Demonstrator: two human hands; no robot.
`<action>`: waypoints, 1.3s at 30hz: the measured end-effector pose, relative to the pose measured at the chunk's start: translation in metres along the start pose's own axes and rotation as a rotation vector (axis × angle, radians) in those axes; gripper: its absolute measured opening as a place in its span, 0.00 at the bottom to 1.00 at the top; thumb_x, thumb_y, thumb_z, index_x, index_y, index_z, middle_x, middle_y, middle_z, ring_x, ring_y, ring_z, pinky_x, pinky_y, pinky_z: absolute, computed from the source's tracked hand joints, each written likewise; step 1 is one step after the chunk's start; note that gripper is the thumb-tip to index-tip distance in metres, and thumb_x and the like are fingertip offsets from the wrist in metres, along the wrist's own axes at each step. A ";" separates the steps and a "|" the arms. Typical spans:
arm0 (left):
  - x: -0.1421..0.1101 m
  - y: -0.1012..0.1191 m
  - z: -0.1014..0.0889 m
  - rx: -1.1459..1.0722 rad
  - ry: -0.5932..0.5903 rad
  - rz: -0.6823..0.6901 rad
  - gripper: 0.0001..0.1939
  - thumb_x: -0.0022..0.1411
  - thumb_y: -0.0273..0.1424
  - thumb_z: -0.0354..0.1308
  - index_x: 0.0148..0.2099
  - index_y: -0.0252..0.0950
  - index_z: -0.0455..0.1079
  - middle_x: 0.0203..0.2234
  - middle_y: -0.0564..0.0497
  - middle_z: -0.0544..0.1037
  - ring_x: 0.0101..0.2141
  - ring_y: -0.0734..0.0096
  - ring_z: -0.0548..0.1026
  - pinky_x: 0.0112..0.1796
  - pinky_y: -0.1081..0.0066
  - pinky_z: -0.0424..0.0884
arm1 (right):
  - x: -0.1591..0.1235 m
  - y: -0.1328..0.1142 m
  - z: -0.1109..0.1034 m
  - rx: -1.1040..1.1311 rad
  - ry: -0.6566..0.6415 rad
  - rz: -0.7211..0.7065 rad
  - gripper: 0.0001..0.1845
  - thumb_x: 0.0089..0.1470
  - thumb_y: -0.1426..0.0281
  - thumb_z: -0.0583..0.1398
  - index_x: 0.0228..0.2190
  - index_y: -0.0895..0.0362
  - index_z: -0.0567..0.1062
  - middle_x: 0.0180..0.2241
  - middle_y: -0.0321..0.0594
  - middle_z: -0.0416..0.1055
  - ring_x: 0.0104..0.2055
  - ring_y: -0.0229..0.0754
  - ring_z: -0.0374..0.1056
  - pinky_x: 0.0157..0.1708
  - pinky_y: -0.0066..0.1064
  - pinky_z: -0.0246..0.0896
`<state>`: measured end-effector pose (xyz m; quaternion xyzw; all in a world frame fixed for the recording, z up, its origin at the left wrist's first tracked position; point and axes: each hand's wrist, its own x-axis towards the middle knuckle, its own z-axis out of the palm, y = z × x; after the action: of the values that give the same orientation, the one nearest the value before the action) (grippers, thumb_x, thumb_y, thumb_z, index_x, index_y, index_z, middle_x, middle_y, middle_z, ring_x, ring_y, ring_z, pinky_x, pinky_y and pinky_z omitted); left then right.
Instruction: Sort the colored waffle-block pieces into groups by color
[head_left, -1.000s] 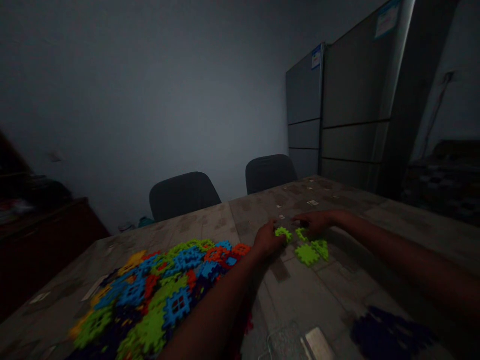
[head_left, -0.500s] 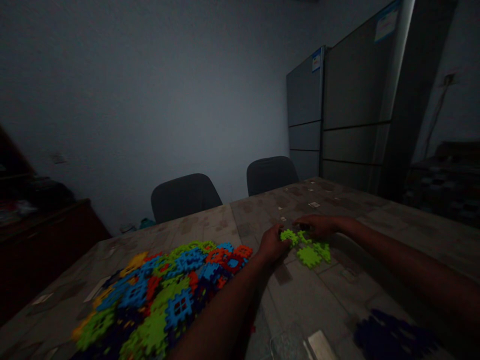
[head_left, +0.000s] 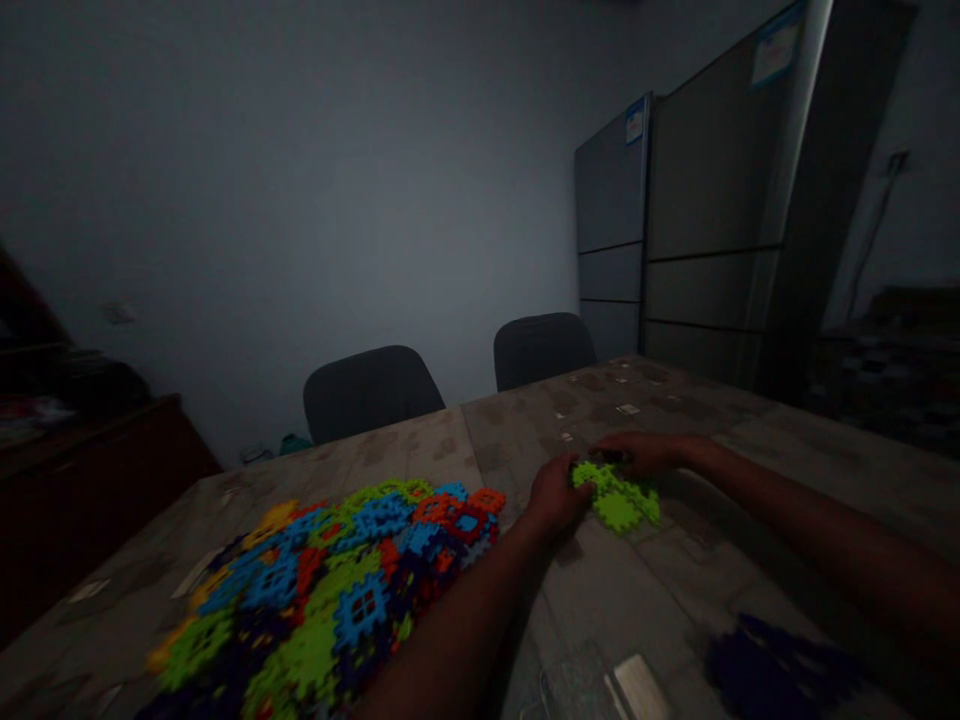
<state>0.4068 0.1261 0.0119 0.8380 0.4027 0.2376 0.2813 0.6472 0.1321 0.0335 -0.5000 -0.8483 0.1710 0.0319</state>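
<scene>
Green pieces (head_left: pixel 619 510), pinched at one edge by the left hand (head_left: pixel 556 494), the right hand (head_left: pixel 646 453) gripping indiscernibly, are probably best kept flat against the desk (head_left: pixel 637 600).

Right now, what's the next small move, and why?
Probably a gentle nudge by the left hand, lining up the green piece at its fingertips with the toothed green square. The two lie close together, the right hand is right beside them, and it's too blurred to tell whether any teeth interlock.
</scene>
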 end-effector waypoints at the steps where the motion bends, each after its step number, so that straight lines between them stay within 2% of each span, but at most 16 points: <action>1: -0.001 0.001 0.000 0.002 -0.004 0.003 0.17 0.70 0.34 0.64 0.57 0.35 0.71 0.53 0.44 0.76 0.51 0.55 0.76 0.53 0.50 0.73 | -0.001 0.000 0.000 -0.001 0.000 -0.001 0.19 0.66 0.63 0.64 0.56 0.55 0.73 0.56 0.45 0.71 0.53 0.51 0.72 0.53 0.51 0.70; 15: -0.007 0.005 -0.003 0.018 -0.036 0.041 0.18 0.69 0.34 0.64 0.58 0.36 0.71 0.54 0.44 0.76 0.53 0.54 0.75 0.55 0.49 0.72 | -0.001 0.002 0.001 -0.036 -0.011 0.019 0.18 0.66 0.63 0.64 0.54 0.56 0.73 0.54 0.44 0.72 0.51 0.50 0.73 0.50 0.49 0.72; 26: -0.003 0.003 0.002 0.017 -0.042 0.052 0.18 0.69 0.34 0.64 0.58 0.35 0.71 0.53 0.44 0.76 0.53 0.55 0.75 0.54 0.49 0.72 | 0.016 0.011 0.009 -0.039 0.077 0.032 0.17 0.67 0.62 0.63 0.52 0.57 0.74 0.51 0.43 0.74 0.46 0.47 0.74 0.45 0.44 0.74; 31: -0.004 0.004 0.006 0.013 -0.044 0.058 0.20 0.68 0.33 0.65 0.59 0.36 0.70 0.56 0.43 0.75 0.55 0.53 0.74 0.57 0.48 0.69 | 0.016 0.013 0.009 -0.038 0.097 0.025 0.18 0.67 0.62 0.63 0.53 0.57 0.73 0.51 0.43 0.74 0.46 0.47 0.74 0.45 0.44 0.74; 39: -0.009 0.010 0.007 0.021 -0.046 0.052 0.20 0.67 0.32 0.66 0.58 0.35 0.71 0.54 0.43 0.76 0.54 0.54 0.74 0.56 0.49 0.69 | 0.012 0.013 0.014 -0.047 0.116 0.025 0.18 0.66 0.62 0.63 0.53 0.57 0.73 0.51 0.43 0.74 0.47 0.47 0.74 0.46 0.45 0.74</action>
<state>0.4113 0.1121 0.0120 0.8564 0.3766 0.2214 0.2751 0.6489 0.1444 0.0152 -0.5204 -0.8424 0.1224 0.0671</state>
